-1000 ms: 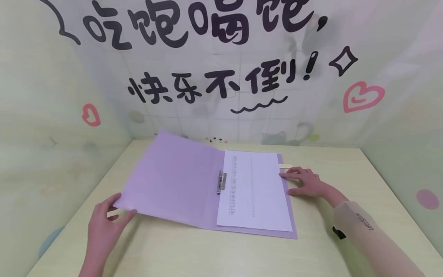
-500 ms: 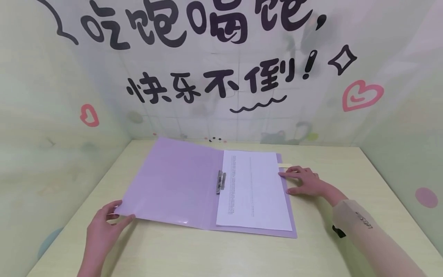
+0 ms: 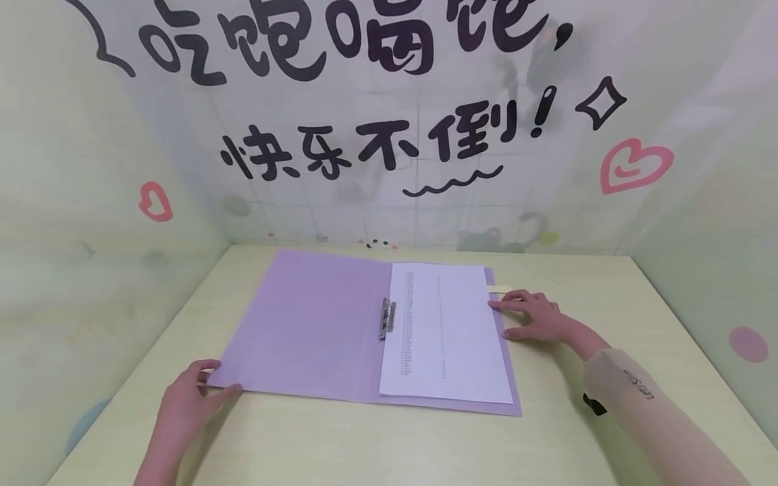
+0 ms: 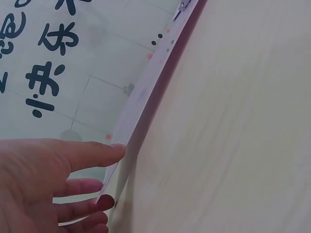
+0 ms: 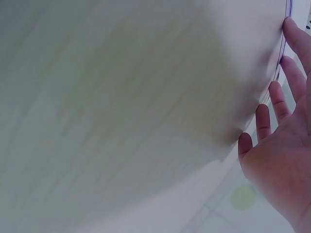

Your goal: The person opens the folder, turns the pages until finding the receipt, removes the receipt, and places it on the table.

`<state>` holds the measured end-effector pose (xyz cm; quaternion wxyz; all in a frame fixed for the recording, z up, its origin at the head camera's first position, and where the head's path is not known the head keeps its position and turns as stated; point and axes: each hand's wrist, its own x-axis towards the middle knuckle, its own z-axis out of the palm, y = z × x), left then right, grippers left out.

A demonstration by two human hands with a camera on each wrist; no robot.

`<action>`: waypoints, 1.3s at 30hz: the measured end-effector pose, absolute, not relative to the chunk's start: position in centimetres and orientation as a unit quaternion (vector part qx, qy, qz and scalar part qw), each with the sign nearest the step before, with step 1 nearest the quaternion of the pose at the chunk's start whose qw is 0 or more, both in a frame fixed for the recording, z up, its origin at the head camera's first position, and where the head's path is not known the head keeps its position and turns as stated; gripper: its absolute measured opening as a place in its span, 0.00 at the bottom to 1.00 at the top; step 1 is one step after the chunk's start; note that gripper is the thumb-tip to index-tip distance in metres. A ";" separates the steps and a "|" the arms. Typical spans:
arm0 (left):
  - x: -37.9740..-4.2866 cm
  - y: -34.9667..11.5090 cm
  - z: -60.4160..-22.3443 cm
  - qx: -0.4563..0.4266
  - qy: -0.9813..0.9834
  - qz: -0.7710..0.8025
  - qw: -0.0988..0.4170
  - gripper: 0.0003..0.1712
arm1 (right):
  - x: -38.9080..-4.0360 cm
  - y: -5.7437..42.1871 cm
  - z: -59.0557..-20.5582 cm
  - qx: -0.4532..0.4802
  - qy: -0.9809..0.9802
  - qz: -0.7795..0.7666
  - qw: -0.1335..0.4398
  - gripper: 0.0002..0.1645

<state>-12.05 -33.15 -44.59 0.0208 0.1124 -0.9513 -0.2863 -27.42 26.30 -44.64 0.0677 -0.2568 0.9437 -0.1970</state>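
Purple folder (image 3: 298, 317) judged light, bendable, best corner-held. Near-left corner pinched by left hand (image 3: 185, 408); right edge touched by unclenched right hand (image 3: 537, 320).

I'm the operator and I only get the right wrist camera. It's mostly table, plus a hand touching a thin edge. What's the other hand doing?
Observer: The left hand is holding the near left corner of a purple folder.
Operator: Ooh, is the folder open or closed?
Observer: Open, with white paper lying on its right side.
Operator: Is there anything shiny on it?
Observer: Yes, a silver clip near the fold, at the paper's left edge.
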 end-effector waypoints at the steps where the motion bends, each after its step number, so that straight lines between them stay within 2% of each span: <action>1: -12.0 -33.1 -44.7 0.107 -0.953 -0.282 0.033 0.41 | -27.4 26.3 -44.7 -0.256 0.944 -0.196 0.068 0.40; 5: -12.0 -33.1 -44.8 0.091 -0.957 -0.269 0.063 0.37 | -27.5 26.4 -44.7 -0.251 0.945 -0.196 0.072 0.40; 10: -12.3 -33.0 -44.9 0.070 -0.964 -0.248 0.061 0.37 | -27.5 26.4 -44.7 -0.252 0.944 -0.198 0.073 0.40; 17: -13.9 -32.7 -44.7 -0.039 -0.972 -0.223 0.070 0.34 | -27.3 26.7 -44.7 -0.252 0.944 -0.202 0.071 0.40; 23: -15.4 -32.6 -44.4 -0.150 -0.961 -0.226 0.048 0.40 | -27.4 26.7 -44.8 -0.257 0.943 -0.198 0.073 0.40; 28: -16.6 -32.2 -44.0 -0.224 -0.960 -0.166 0.037 0.43 | -27.6 26.4 -44.7 -0.259 0.943 -0.196 0.071 0.39; 34: -18.1 -31.4 -43.4 -0.208 -0.969 -0.132 0.001 0.39 | -27.6 26.3 -44.8 -0.257 0.943 -0.197 0.073 0.40; 39: -18.9 -30.8 -43.4 -0.176 -0.975 -0.136 -0.016 0.42 | -27.7 26.5 -44.8 -0.252 0.944 -0.198 0.073 0.40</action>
